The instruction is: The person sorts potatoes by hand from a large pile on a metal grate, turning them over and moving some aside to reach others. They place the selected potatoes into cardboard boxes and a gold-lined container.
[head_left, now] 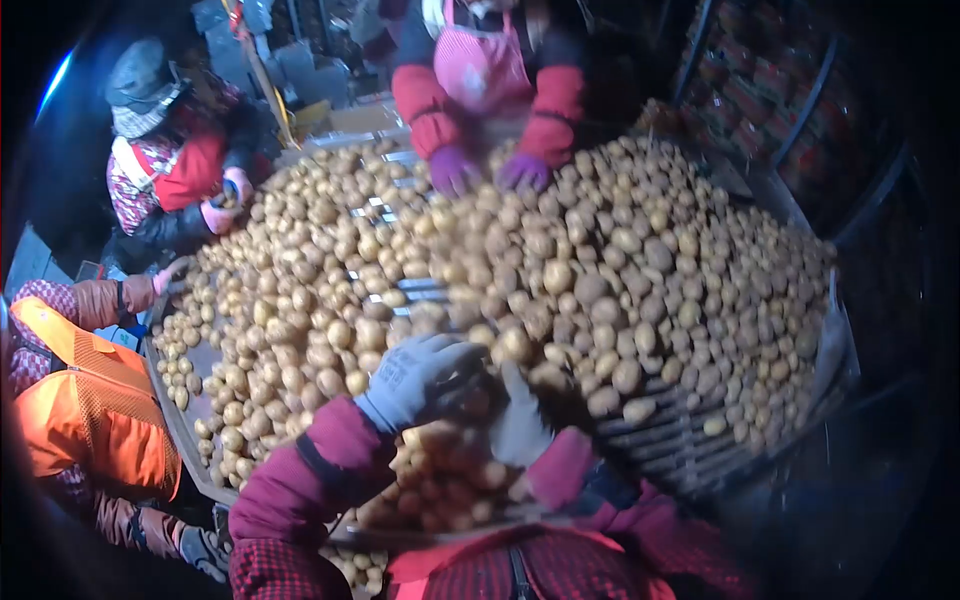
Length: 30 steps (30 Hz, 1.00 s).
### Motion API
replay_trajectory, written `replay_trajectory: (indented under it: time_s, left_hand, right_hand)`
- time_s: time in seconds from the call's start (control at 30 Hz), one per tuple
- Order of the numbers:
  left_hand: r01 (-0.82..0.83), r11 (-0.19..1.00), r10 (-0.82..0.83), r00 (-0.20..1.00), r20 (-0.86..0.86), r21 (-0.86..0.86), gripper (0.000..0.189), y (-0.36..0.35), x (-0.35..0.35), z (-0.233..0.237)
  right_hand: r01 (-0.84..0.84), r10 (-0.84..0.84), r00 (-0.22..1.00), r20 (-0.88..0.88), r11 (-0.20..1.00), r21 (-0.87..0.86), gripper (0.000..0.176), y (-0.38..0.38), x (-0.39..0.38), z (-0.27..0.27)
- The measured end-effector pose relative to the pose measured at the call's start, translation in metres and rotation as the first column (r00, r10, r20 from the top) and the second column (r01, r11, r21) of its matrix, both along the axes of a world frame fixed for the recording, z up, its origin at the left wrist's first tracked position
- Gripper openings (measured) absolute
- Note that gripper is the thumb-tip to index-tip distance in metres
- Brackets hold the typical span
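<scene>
Heaped potatoes [300, 300] cover a slatted sorting table [690, 440]. At the near edge of the heap, my left hand [415, 380], in a pale grey glove, has its fingers curled inward over a dark, shadowed spot; what they hold cannot be made out. My right hand [522, 425], also gloved, is just to the right, one digit pointing up beside a potato [512, 345]. Its other fingers are lost in shadow and blur. Below my hands, more potatoes [440, 485] lie in a pile close to my body.
Across the table a co-worker's purple-gloved hands [490, 172] touch the potatoes. At the left, a person in a hat [145, 85] and another in an orange vest [100, 400] work along the table's rim. Filled net sacks [745, 100] are stacked behind metal bars at the back right.
</scene>
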<state>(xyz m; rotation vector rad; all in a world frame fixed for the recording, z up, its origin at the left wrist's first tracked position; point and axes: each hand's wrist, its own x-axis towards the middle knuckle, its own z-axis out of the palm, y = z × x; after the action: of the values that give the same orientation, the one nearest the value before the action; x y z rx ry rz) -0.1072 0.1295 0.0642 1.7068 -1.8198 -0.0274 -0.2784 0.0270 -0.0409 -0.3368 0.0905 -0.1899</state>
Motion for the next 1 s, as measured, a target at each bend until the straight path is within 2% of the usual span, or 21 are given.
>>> replay_trajectory:
  time_s: [0.07,0.1,0.17,0.2,0.27,0.3,0.33,0.37,0.4,0.47,0.57,0.7,0.8,0.83,0.87,0.93,0.97,1.0]
  left_hand:
    - [0.137,0.990,-0.137,0.990,-0.015,0.008,0.039,-0.009,-0.018,0.003]
    - [0.097,0.995,-0.096,0.994,-0.046,0.024,0.043,-0.010,-0.025,0.004]
    - [0.056,0.998,-0.054,0.995,-0.086,0.022,0.047,-0.025,-0.030,0.002]
    - [0.020,1.000,-0.019,0.997,-0.070,0.018,0.049,-0.034,-0.033,0.005]
    - [0.001,0.999,-0.001,1.000,-0.001,0.043,0.050,-0.057,-0.040,-0.009]
    - [0.027,0.996,-0.030,0.999,0.038,0.089,0.053,-0.071,-0.045,-0.013]
    - [0.052,0.989,-0.062,0.995,0.075,0.137,0.055,-0.086,-0.052,-0.015]
    - [0.060,0.989,-0.074,0.992,0.099,0.133,0.058,-0.105,-0.060,-0.027]
    - [0.089,0.996,-0.086,0.980,0.178,-0.010,0.057,-0.129,-0.069,-0.042]
    - [0.075,0.997,-0.067,0.961,0.270,-0.018,0.055,-0.170,-0.092,-0.057]
    - [0.088,0.988,-0.034,0.926,0.376,-0.127,0.056,-0.218,-0.101,-0.052]
    - [-0.096,0.995,0.083,0.951,0.298,0.030,0.063,-0.253,-0.070,-0.059]
    - [0.035,0.991,-0.060,0.977,0.205,0.126,0.066,-0.241,-0.033,-0.062]
    - [-0.060,0.984,0.030,0.984,0.177,0.167,0.063,-0.233,-0.030,-0.060]
    - [-0.072,0.979,0.046,0.990,0.135,0.193,0.061,-0.225,-0.019,-0.060]
    - [-0.089,0.967,0.079,0.996,0.052,0.239,0.057,-0.208,0.004,-0.059]
    - [-0.171,0.927,0.126,0.980,0.151,0.334,0.054,-0.202,0.009,-0.055]
    - [-0.164,0.933,0.118,0.980,0.159,0.320,0.054,-0.195,0.012,-0.053]
  right_hand:
    - [0.049,-0.064,0.976,-0.208,0.996,-0.079,0.058,-0.003,-0.023,0.034]
    - [0.059,-0.093,0.947,-0.309,0.991,-0.118,0.055,-0.005,-0.035,0.051]
    - [0.091,-0.062,0.890,-0.451,0.995,0.041,0.049,-0.014,-0.067,0.026]
    - [0.167,-0.119,0.884,-0.452,0.984,0.068,0.046,-0.018,-0.082,0.020]
    - [0.192,-0.117,0.912,-0.394,0.969,0.156,0.044,-0.023,-0.105,0.043]
    - [0.248,-0.186,0.901,-0.393,0.962,0.115,0.042,-0.027,-0.116,0.038]
    - [0.309,-0.224,0.879,-0.420,0.940,0.145,0.041,-0.032,-0.122,0.042]
    - [0.353,-0.268,0.857,-0.439,0.928,0.122,0.041,-0.037,-0.128,0.049]
    - [0.395,-0.312,0.833,-0.457,0.914,0.097,0.040,-0.043,-0.132,0.053]
    - [0.440,-0.381,0.825,-0.417,0.897,0.052,0.040,-0.055,-0.140,0.048]
    - [0.454,-0.406,0.798,-0.445,0.891,0.002,0.041,-0.069,-0.136,0.047]
    - [0.417,-0.348,0.793,-0.500,0.908,0.029,0.041,-0.079,-0.115,0.040]
    - [0.395,-0.305,0.771,-0.559,0.918,0.044,0.046,-0.080,-0.110,0.034]
    - [0.392,-0.293,0.766,-0.572,0.918,0.054,0.047,-0.080,-0.110,0.033]
    - [0.387,-0.279,0.761,-0.585,0.920,0.066,0.048,-0.078,-0.109,0.033]
    - [0.424,-0.355,0.677,-0.644,0.904,-0.052,0.050,-0.071,-0.100,0.038]
    - [0.421,-0.318,0.683,-0.658,0.907,-0.002,0.050,-0.074,-0.101,0.039]
    - [0.415,-0.279,0.688,-0.670,0.909,0.048,0.051,-0.076,-0.102,0.040]
